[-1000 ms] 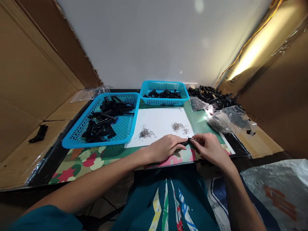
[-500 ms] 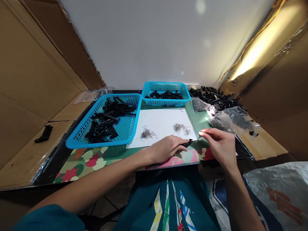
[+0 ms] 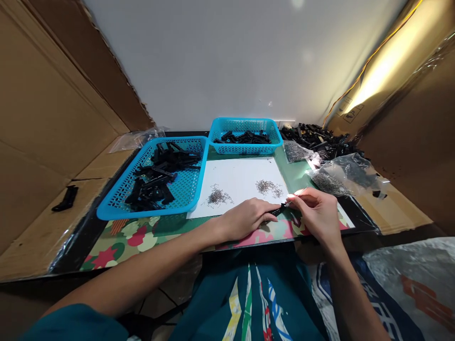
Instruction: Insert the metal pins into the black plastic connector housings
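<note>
On a colourful table [image 3: 144, 236], the left hand [image 3: 245, 219] is pinching a slim black piece [image 3: 279, 211] toward two o'clock, the right hand [image 3: 318, 208] a silvery bit [image 3: 288, 203].

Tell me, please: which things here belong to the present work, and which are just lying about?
Belong, apparently: black part in left hand; thin item in right hand; metal heaps; white sheet; baskets; black pile.

Lying about, apparently: plastic at back left; yellow cord; sack.
</note>
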Demonstrator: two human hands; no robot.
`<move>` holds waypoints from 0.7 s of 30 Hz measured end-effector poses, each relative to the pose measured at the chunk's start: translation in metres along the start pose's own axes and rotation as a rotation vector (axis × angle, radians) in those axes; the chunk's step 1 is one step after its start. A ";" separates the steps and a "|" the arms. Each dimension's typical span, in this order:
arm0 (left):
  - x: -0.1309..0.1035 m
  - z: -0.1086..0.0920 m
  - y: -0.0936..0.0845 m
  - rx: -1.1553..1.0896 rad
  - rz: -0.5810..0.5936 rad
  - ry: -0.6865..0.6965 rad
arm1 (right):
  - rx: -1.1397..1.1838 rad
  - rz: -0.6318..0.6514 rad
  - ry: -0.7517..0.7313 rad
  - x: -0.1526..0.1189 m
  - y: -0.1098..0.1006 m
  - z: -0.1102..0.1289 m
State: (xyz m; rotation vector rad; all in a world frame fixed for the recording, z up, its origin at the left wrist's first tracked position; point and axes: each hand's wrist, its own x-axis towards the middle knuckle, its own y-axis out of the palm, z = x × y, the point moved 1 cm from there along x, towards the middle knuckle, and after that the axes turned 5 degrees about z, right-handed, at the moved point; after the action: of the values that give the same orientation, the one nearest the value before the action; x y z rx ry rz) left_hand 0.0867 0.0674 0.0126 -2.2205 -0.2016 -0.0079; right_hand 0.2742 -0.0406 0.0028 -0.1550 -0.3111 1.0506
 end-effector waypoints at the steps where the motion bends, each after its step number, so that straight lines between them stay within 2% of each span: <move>1: 0.000 -0.001 0.000 -0.014 0.000 -0.005 | 0.001 0.003 -0.003 0.000 0.000 -0.001; 7: 0.001 -0.005 -0.003 -0.201 -0.039 -0.100 | 0.067 0.013 0.006 0.002 -0.002 -0.007; 14: 0.001 -0.003 -0.005 -0.141 -0.016 -0.023 | -0.047 0.084 0.006 0.003 -0.003 -0.004; 17: -0.003 -0.003 0.002 0.013 -0.095 0.036 | -0.069 0.064 -0.042 0.002 -0.002 0.003; 21: -0.015 -0.015 0.008 0.209 -0.281 0.258 | -0.009 -0.065 -0.119 0.007 0.004 0.013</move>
State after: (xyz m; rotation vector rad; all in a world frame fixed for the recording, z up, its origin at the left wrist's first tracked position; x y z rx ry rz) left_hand 0.0744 0.0490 0.0143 -1.9455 -0.3522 -0.4068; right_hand 0.2700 -0.0334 0.0156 -0.0898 -0.4253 0.9958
